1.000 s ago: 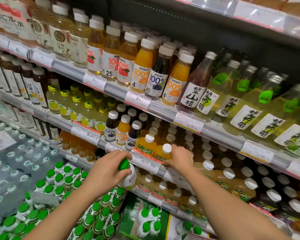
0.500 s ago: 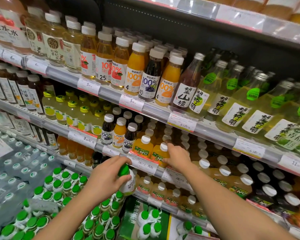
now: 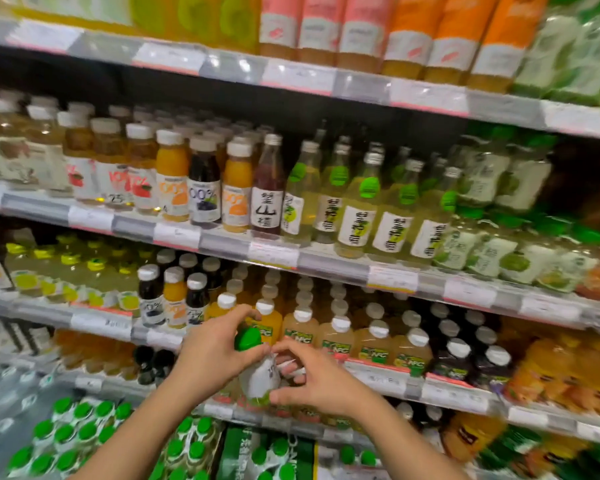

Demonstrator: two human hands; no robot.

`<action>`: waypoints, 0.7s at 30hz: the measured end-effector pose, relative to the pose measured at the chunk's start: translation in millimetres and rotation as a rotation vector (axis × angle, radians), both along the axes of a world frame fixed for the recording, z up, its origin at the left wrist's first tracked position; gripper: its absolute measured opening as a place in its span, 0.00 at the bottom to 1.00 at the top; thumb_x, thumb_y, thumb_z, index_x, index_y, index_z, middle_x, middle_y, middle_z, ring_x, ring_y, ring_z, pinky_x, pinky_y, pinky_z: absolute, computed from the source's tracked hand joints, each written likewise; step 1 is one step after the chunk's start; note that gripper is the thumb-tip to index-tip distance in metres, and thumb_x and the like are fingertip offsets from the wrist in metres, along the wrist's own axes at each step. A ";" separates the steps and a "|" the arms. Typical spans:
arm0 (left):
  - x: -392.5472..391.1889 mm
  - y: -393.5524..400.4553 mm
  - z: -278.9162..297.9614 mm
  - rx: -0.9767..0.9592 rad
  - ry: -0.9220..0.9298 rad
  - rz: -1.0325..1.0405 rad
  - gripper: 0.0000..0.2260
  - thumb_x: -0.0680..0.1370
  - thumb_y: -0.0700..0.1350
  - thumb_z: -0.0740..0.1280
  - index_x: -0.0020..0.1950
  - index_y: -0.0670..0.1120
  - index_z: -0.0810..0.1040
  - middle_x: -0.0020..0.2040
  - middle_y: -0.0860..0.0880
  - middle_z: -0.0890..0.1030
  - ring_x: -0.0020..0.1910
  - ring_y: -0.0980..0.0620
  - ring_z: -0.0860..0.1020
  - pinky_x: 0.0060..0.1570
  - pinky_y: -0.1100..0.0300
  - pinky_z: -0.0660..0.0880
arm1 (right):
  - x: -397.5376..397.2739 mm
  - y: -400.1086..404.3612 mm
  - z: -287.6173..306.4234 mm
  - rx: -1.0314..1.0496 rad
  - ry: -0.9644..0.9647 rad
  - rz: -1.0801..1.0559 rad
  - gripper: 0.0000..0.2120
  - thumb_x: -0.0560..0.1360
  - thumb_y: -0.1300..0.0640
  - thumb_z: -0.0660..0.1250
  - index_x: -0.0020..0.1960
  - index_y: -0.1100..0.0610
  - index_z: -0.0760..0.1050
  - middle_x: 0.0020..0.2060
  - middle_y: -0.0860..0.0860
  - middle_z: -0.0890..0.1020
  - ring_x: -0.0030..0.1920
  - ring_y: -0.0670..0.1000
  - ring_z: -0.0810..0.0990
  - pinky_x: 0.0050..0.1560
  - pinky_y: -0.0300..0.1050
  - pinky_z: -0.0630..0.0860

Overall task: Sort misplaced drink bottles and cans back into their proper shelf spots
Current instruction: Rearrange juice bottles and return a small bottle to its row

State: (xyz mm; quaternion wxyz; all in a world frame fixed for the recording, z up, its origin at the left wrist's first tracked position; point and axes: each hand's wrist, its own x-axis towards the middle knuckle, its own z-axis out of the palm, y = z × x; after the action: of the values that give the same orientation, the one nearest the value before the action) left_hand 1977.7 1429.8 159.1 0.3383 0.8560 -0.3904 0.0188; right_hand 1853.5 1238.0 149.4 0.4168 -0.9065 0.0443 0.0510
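Big drink shelves (image 3: 222, 244), full from edge to edge, with price tags along every front edge. Tall pink and orange bottles (image 3: 409, 32) on the top shelf. Below, a long row of juice bottles with white caps (image 3: 205, 181) toward the left end, then pale green bottles with green stickers (image 3: 361, 209) toward the right end. On the next shelf down, yellow bottles with yellow caps (image 3: 70, 271) at the left end, and yellow NFC bottles with white caps (image 3: 340, 337) in the middle, right at the front edge. Packs of green-capped bottles (image 3: 84, 434) at the very bottom left.

Held up in front of the NFC row, just before the front edge of that shelf: one small bottle with a green cap (image 3: 257, 368), tipped a little. Left hand (image 3: 212, 355) wrapped around its top half, thumb by the green cap. Right hand (image 3: 312, 379) close beside, fingers curled onto the lower part. Both hands together on the same bottle. All a bit blurry.
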 end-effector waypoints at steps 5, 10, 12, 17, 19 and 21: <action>-38.5 -46.8 28.6 -0.017 -0.015 -0.083 0.22 0.67 0.69 0.71 0.56 0.63 0.73 0.37 0.59 0.79 0.35 0.59 0.77 0.33 0.61 0.72 | -45.8 -12.9 8.1 0.096 -0.072 -0.153 0.30 0.69 0.39 0.80 0.65 0.36 0.69 0.55 0.34 0.77 0.54 0.35 0.77 0.58 0.40 0.77; -83.1 -95.3 54.2 0.005 -0.060 -0.170 0.22 0.66 0.68 0.72 0.55 0.63 0.73 0.38 0.62 0.78 0.41 0.63 0.77 0.35 0.66 0.71 | -90.0 -48.6 17.0 0.112 -0.158 -0.305 0.24 0.67 0.40 0.81 0.57 0.37 0.72 0.44 0.37 0.80 0.41 0.36 0.77 0.41 0.34 0.72; -97.3 -112.3 61.4 0.029 -0.069 -0.214 0.23 0.66 0.69 0.70 0.56 0.64 0.72 0.41 0.62 0.79 0.40 0.62 0.77 0.37 0.66 0.72 | -107.4 -61.5 23.8 0.095 -0.180 -0.328 0.25 0.66 0.41 0.80 0.57 0.39 0.72 0.45 0.39 0.81 0.42 0.38 0.78 0.41 0.35 0.72; -124.2 -149.0 89.4 0.105 -0.109 -0.348 0.18 0.73 0.67 0.68 0.58 0.62 0.74 0.47 0.66 0.81 0.46 0.67 0.78 0.47 0.66 0.76 | -151.3 -99.0 48.0 0.021 -0.188 -0.370 0.25 0.67 0.41 0.79 0.60 0.41 0.74 0.43 0.35 0.79 0.42 0.37 0.78 0.40 0.33 0.72; -130.3 -160.9 106.6 0.075 -0.170 -0.374 0.17 0.74 0.67 0.66 0.59 0.62 0.76 0.49 0.67 0.81 0.49 0.68 0.77 0.48 0.67 0.75 | -167.1 -112.3 58.8 0.001 -0.199 -0.389 0.25 0.67 0.40 0.79 0.61 0.41 0.75 0.45 0.35 0.81 0.44 0.37 0.80 0.43 0.35 0.75; -134.2 -171.9 126.1 0.039 -0.247 -0.382 0.18 0.75 0.67 0.64 0.60 0.62 0.76 0.52 0.67 0.80 0.51 0.67 0.77 0.50 0.67 0.74 | -179.5 -126.9 67.2 0.000 -0.230 -0.437 0.26 0.66 0.41 0.79 0.61 0.43 0.75 0.46 0.40 0.83 0.44 0.39 0.81 0.45 0.37 0.75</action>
State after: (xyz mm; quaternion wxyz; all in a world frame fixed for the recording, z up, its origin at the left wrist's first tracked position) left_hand 1843.5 1257.8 285.2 0.2689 0.7642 -0.5840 0.0517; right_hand 1674.0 1111.1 216.5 0.4202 -0.8753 0.1913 -0.1439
